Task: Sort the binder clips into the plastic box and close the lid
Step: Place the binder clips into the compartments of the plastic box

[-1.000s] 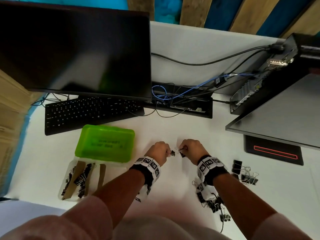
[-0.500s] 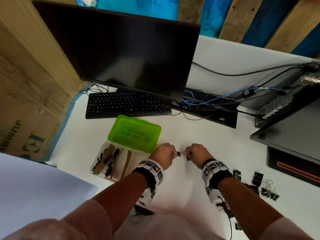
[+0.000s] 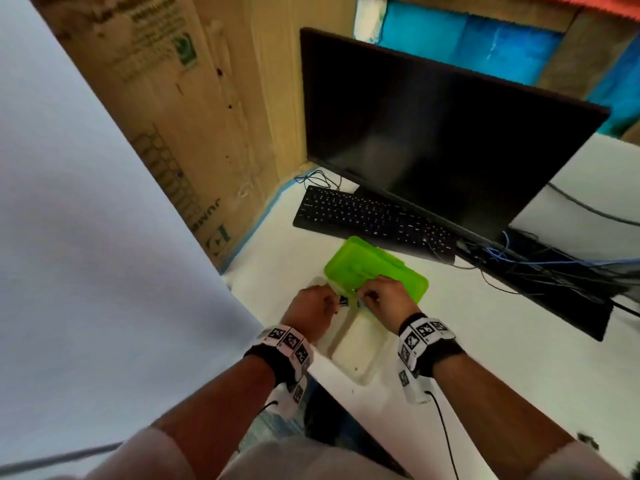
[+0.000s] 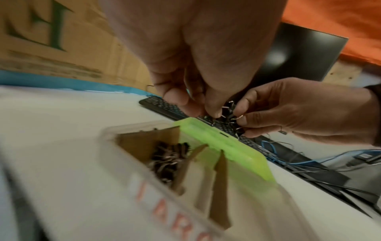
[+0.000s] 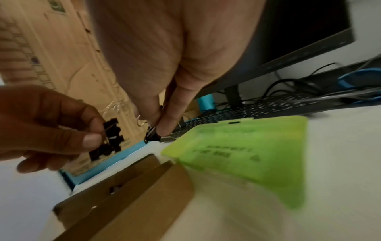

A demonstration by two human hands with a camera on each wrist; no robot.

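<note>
hovering over the open plastic box (image 3: pixel 360 344), both hands work close together. the left hand (image 3: pixel 311 311) pinches a small bunch of black binder clips (image 5: pixel 109 138) between thumb and fingers. the right hand (image 3: pixel 386 304) pinches a single binder clip (image 5: pixel 152 135) at its fingertips, just beside the left bunch. the box sits on the white surface (image 3: pixel 502 358) with cardboard dividers (image 4: pixel 220 184); one compartment already holds a heap of clips (image 4: pixel 169 158). its green lid (image 3: pixel 374 268) lies swung back toward the keyboard (image 3: pixel 367 220), below the dark monitor (image 3: pixel 433 133).
</note>
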